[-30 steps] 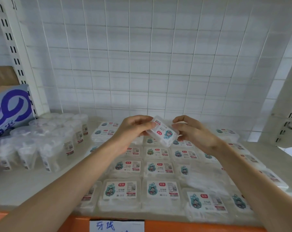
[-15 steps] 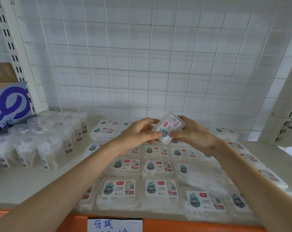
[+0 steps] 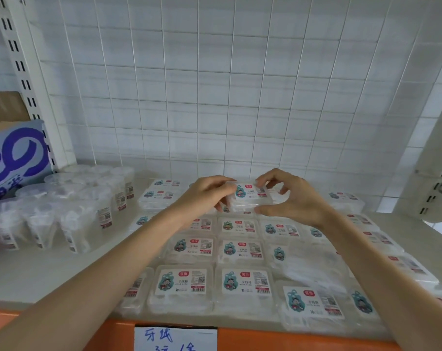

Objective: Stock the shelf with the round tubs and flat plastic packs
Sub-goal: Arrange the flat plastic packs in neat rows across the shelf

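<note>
Both hands hold one flat plastic pack [image 3: 250, 196] with a white label, label up, over the back rows of packs. My left hand [image 3: 204, 196] pinches its left end. My right hand [image 3: 293, 198] pinches its right end between thumb and fingers. Several more flat packs [image 3: 242, 285] lie in rows across the shelf [image 3: 24, 274]. Several clear round tubs [image 3: 83, 224] stand grouped at the left of the shelf.
A white wire grid [image 3: 214, 84] backs the shelf, with slotted uprights at left [image 3: 22, 72] and right [image 3: 437, 188]. A blue and white carton [image 3: 14, 158] sits at far left. The orange shelf front [image 3: 265, 338] carries a handwritten paper tag [image 3: 175, 338].
The pack was tilted in mid-air between my hands; it has turned label up and level, and both hands have carried it lower over the back rows.
</note>
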`<action>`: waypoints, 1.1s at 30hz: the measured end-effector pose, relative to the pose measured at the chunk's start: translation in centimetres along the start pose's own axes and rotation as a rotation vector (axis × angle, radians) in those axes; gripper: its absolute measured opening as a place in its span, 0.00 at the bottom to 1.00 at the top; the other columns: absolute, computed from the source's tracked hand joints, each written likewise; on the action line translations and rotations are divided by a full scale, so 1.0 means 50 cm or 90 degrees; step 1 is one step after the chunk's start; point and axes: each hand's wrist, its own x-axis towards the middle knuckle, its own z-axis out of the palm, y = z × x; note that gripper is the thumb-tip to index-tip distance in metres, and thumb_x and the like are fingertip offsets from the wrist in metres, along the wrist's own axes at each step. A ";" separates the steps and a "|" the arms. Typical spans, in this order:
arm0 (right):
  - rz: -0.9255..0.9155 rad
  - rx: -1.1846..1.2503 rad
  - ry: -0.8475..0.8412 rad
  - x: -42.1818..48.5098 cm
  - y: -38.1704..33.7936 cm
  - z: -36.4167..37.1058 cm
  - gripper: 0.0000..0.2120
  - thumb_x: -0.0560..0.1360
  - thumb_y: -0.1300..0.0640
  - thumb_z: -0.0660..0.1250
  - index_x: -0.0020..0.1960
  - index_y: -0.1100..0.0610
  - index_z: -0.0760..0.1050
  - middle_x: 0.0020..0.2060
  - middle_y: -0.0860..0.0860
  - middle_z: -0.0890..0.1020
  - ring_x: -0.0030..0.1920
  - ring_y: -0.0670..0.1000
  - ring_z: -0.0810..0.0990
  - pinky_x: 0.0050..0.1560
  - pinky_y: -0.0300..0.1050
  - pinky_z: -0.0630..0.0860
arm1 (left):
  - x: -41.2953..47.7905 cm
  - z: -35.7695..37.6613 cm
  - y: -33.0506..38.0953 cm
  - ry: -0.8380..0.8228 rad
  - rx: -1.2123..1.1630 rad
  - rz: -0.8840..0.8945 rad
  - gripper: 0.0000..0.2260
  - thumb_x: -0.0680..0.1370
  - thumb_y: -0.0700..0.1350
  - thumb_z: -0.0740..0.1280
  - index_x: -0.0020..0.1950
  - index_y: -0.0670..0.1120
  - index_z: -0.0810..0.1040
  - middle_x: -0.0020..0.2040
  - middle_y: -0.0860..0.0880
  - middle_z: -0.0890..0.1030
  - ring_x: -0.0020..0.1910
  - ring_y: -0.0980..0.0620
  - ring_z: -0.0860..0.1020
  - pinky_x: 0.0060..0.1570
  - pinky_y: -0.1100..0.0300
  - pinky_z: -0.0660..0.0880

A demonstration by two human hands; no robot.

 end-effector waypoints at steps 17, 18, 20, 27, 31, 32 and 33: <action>0.105 0.002 -0.101 0.000 0.011 0.026 0.11 0.74 0.59 0.73 0.50 0.43 0.81 0.59 0.38 0.76 0.47 0.37 0.82 0.52 0.40 0.80 | -0.015 -0.042 -0.018 0.092 0.519 0.024 0.12 0.80 0.50 0.65 0.60 0.49 0.81 0.67 0.53 0.77 0.59 0.53 0.79 0.59 0.58 0.73; 0.093 -0.008 -0.101 0.002 0.012 0.026 0.11 0.75 0.59 0.72 0.51 0.43 0.82 0.60 0.38 0.75 0.48 0.38 0.82 0.52 0.38 0.79 | -0.016 -0.041 -0.017 0.092 0.523 0.025 0.12 0.80 0.50 0.65 0.60 0.49 0.81 0.67 0.53 0.77 0.59 0.53 0.79 0.59 0.57 0.73; 0.075 -0.025 -0.102 0.004 0.014 0.025 0.11 0.76 0.59 0.71 0.52 0.44 0.82 0.60 0.38 0.75 0.49 0.38 0.81 0.53 0.35 0.77 | -0.015 -0.041 -0.018 0.094 0.533 0.025 0.12 0.80 0.51 0.65 0.60 0.49 0.81 0.67 0.53 0.77 0.59 0.52 0.79 0.58 0.57 0.73; 0.075 0.001 -0.091 0.009 0.024 0.030 0.10 0.76 0.59 0.71 0.55 0.47 0.83 0.54 0.36 0.77 0.47 0.41 0.82 0.50 0.28 0.75 | -0.009 -0.041 -0.028 0.079 0.554 0.016 0.14 0.80 0.54 0.63 0.60 0.50 0.80 0.65 0.53 0.78 0.59 0.52 0.78 0.62 0.53 0.72; 0.071 -0.006 -0.073 0.011 0.024 0.034 0.09 0.75 0.58 0.72 0.53 0.47 0.83 0.53 0.37 0.78 0.45 0.38 0.81 0.47 0.26 0.73 | -0.002 -0.041 -0.035 0.072 0.546 0.011 0.17 0.79 0.61 0.62 0.59 0.51 0.80 0.60 0.53 0.80 0.57 0.53 0.78 0.61 0.52 0.72; 0.072 -0.010 -0.071 0.012 0.024 0.034 0.09 0.75 0.57 0.72 0.53 0.47 0.83 0.53 0.36 0.78 0.44 0.37 0.81 0.47 0.25 0.72 | -0.002 -0.041 -0.035 0.069 0.544 0.009 0.18 0.79 0.61 0.62 0.59 0.50 0.80 0.60 0.52 0.80 0.57 0.52 0.78 0.62 0.52 0.72; 0.071 -0.014 -0.073 0.012 0.024 0.034 0.09 0.75 0.57 0.72 0.54 0.47 0.83 0.53 0.36 0.77 0.44 0.36 0.80 0.46 0.24 0.72 | -0.002 -0.041 -0.034 0.065 0.545 0.010 0.19 0.79 0.62 0.62 0.59 0.50 0.80 0.60 0.52 0.80 0.58 0.52 0.78 0.62 0.51 0.72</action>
